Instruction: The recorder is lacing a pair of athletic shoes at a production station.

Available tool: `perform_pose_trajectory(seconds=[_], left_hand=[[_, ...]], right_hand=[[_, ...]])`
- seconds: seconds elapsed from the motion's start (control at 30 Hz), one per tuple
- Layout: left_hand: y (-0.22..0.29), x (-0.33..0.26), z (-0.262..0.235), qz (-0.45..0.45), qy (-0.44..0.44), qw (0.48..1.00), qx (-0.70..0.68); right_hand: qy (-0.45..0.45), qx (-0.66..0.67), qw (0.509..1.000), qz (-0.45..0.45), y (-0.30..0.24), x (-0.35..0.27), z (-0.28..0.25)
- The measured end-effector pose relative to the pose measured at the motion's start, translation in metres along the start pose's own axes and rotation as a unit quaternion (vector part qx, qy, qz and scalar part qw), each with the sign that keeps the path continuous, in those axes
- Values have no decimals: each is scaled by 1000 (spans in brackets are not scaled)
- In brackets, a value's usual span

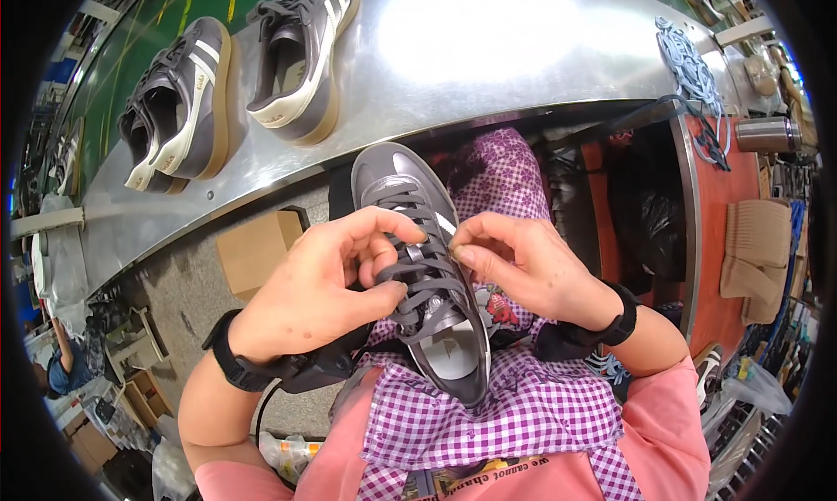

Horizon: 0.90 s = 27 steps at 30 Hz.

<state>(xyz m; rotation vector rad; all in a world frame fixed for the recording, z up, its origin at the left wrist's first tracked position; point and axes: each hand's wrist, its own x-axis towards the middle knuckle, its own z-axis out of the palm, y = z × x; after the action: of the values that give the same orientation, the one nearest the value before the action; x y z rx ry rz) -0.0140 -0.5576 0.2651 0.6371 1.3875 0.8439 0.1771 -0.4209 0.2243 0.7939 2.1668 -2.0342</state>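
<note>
A dark grey sneaker (pixel 388 165) with white side stripes rests over my lap, its toe pointing away and its heel near me. Flat dark shoelaces (pixel 427 265) cross loosely over its tongue. My left hand (pixel 336 279) is curled at the left of the lacing, with thumb and index finger on the laces. At the right eyelet edge, my right hand (pixel 519 261) pinches with thumb and index finger; the bit of lace between them is mostly hidden. A checked purple apron (pixel 497 414) lies under the heel.
Two similar laced sneakers, one (pixel 301 74) beside another (pixel 183 100), stand on the metal bench (pixel 488 74) at the far left. Light blue laces (pixel 689 61) lie at its right end. A cardboard box (pixel 257 248) sits below the bench, near a red-topped cabinet (pixel 724 178).
</note>
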Motion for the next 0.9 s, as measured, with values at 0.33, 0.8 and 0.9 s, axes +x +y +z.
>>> perform_pose_trajectory(seconds=[0.33,0.8,0.9], left_hand=[[-20,-13,11,78,101,991,35],[-53,-33,24,247,228,898,283],[-71,-35,34,240,233,894,297]], right_hand=[[21,-247,961,-122,-18,15,-1],[20,-281,944,-173,-29,24,-15],[-13,-237,967,-91,-21,20,-13]])
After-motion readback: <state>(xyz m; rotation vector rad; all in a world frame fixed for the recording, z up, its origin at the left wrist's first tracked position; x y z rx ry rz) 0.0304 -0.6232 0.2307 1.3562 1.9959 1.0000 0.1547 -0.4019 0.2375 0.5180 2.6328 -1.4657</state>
